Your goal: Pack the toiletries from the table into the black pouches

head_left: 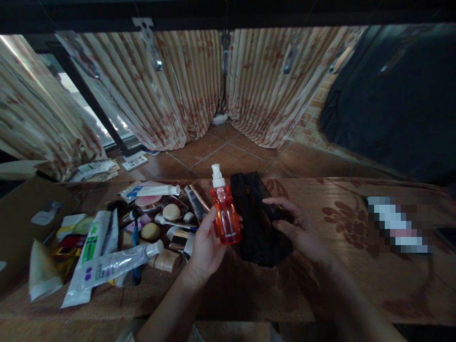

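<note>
Left hand (210,249) grasps red bottle (227,221), slightly tilted, beside black bag (263,244); right hand (301,228) seems to grip the bag's side, though it's dark there; smooth bottle could slip if hold loosens, or white nozzle (216,173) snag if fabric sags.

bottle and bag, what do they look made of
Bottle: probably plastic, glossy and see-through red, with bright highlights along its side; glass can't be ruled out. Bag: likely fabric, matte black, judging by its soft, creased walls; the dim light hides any weave.
</note>
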`<act>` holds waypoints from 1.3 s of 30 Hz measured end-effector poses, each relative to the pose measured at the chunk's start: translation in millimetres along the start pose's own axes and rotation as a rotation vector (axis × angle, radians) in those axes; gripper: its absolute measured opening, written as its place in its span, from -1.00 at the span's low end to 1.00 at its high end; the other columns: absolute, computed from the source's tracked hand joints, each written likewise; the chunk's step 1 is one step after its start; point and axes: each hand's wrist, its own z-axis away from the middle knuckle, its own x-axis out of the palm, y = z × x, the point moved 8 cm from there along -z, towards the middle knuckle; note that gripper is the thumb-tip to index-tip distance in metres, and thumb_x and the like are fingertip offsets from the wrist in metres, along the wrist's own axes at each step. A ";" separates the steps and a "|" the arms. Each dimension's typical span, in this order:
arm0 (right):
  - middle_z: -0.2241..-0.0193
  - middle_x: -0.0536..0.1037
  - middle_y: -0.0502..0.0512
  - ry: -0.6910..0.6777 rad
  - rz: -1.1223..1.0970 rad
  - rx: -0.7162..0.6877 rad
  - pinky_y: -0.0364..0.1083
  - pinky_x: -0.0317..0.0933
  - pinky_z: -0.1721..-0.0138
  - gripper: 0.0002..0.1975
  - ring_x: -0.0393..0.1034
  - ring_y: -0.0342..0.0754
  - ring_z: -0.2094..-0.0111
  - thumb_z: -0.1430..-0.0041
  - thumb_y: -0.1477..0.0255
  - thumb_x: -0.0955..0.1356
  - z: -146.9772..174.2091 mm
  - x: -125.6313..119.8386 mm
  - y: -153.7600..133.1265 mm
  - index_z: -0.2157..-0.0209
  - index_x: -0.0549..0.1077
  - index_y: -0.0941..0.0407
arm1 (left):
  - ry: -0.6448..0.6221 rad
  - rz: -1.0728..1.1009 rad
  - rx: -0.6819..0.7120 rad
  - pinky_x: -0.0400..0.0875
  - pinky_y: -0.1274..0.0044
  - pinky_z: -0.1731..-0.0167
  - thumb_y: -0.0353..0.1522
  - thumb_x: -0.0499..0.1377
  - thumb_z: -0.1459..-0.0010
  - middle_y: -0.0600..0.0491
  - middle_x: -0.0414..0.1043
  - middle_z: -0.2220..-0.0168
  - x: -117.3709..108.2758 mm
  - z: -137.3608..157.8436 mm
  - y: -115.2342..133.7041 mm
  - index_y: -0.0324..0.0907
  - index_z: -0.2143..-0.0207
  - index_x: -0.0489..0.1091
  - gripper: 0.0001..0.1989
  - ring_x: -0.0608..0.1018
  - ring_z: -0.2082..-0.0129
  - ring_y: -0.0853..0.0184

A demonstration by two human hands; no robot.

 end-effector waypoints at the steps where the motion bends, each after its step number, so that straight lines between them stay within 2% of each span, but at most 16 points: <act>1: 0.17 0.49 0.03 -0.001 -0.005 -0.001 -0.09 0.24 0.28 -0.57 0.38 -0.04 0.23 0.04 0.52 0.31 -0.1 0.2 0.1 0.07 0.44 0.02 | -0.002 0.001 0.000 0.44 0.50 0.32 -0.16 0.06 -0.21 -0.06 0.57 0.37 -0.1 -0.1 0.1 -0.27 0.21 0.47 -0.64 0.58 0.39 0.31; 5: 0.19 0.48 0.04 -0.015 -0.022 -0.017 -0.12 0.22 0.30 -0.57 0.37 -0.06 0.24 0.04 0.54 0.30 -1.4 2.1 -1.1 0.07 0.44 0.03 | -0.004 0.006 0.013 0.46 0.51 0.34 -0.18 0.07 -0.22 -0.03 0.58 0.34 0.1 -0.9 1.5 -0.25 0.21 0.48 -0.66 0.59 0.38 0.30; 13: 0.30 0.46 0.00 -0.019 -0.039 -0.056 -0.16 0.16 0.39 -0.56 0.32 -0.13 0.38 0.08 0.60 0.27 -3.9 2.7 -6.9 0.10 0.43 0.06 | 0.106 -0.009 0.046 0.52 0.47 0.33 -0.21 0.09 -0.18 -0.02 0.57 0.35 -0.6 -0.2 9.6 -0.22 0.19 0.48 -0.70 0.60 0.38 0.29; 17: 0.23 0.46 0.01 0.008 0.000 -0.127 -0.14 0.18 0.28 -0.54 0.34 -0.11 0.26 0.09 0.64 0.26 -4.4 -0.1 -11.8 0.11 0.44 0.06 | 0.134 -0.045 0.034 0.50 0.48 0.48 -0.19 0.09 -0.17 -0.03 0.56 0.37 1.0 0.3 12.8 -0.22 0.18 0.47 -0.68 0.58 0.45 0.26; 21: 0.25 0.46 0.01 -0.013 -0.008 -0.109 -0.16 0.17 0.35 -0.52 0.32 -0.13 0.33 0.08 0.65 0.25 -4.5 1.0 -9.3 0.09 0.43 0.06 | 0.155 -0.088 0.064 0.48 0.51 0.53 -0.17 0.10 -0.16 0.00 0.54 0.42 1.1 0.6 15.9 -0.20 0.20 0.45 -0.69 0.57 0.50 0.28; 24: 0.23 0.46 0.01 -0.019 -0.001 -0.116 -0.15 0.19 0.32 -0.51 0.33 -0.12 0.30 0.08 0.65 0.25 -4.5 1.5 -9.6 0.07 0.43 0.06 | 0.159 -0.134 0.101 0.46 0.53 0.59 -0.13 0.15 -0.09 0.01 0.54 0.42 -0.9 0.4 17.2 -0.17 0.18 0.43 -0.65 0.56 0.53 0.29; 31: 0.16 0.46 0.03 -0.006 0.024 -0.152 -0.12 0.22 0.25 -0.52 0.35 -0.08 0.19 0.09 0.65 0.24 -5.1 0.7 -14.3 0.09 0.43 0.06 | 0.179 -0.220 0.145 0.48 0.57 0.58 -0.20 0.32 0.14 0.05 0.53 0.44 -8.1 3.9 19.6 -0.16 0.18 0.43 -0.57 0.54 0.56 0.34; 34: 0.16 0.45 0.02 -0.005 0.042 -0.159 -0.11 0.22 0.23 -0.52 0.34 -0.07 0.17 0.09 0.65 0.25 -5.1 0.6 -15.2 0.09 0.44 0.05 | 0.173 -0.231 0.099 0.47 0.57 0.61 -0.22 0.32 0.15 0.05 0.52 0.45 -7.2 4.7 17.5 -0.18 0.22 0.44 -0.60 0.53 0.57 0.33; 39: 0.20 0.44 0.03 -0.012 0.038 -0.150 -0.11 0.21 0.25 -0.52 0.34 -0.09 0.22 0.09 0.65 0.24 -5.1 1.2 -14.2 0.08 0.43 0.06 | 0.125 -0.165 0.073 0.51 0.56 0.55 -0.28 0.31 0.14 0.05 0.50 0.43 -0.3 3.2 17.2 -0.16 0.24 0.45 -0.65 0.55 0.50 0.32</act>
